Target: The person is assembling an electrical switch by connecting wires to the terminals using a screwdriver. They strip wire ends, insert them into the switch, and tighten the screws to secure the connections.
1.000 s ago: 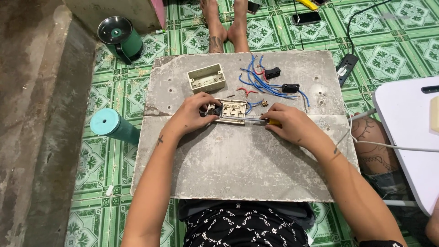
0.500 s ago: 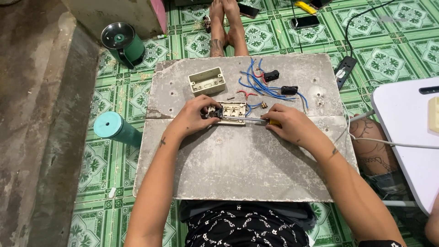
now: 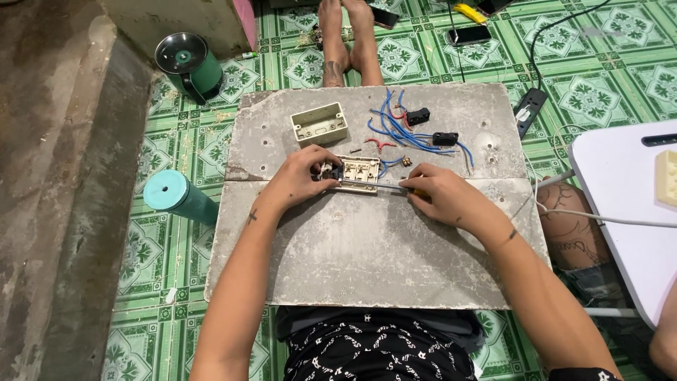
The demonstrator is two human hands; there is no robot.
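Near the tabletop's middle, left hand (image 3: 300, 180) pinches the light, rigid plastic switch plate (image 3: 357, 174) by its edge; right hand (image 3: 441, 197) grips a slim screwdriver (image 3: 384, 185) against it.

Left hand (image 3: 300, 178) pinches the beige switch plate (image 3: 357, 174) at its left end, mid-slab (image 3: 367, 261). Right hand (image 3: 441, 196) holds a screwdriver (image 3: 384, 185) along plate's near edge. Blue wires (image 3: 402, 130), beige box (image 3: 319, 124) beyond plate.
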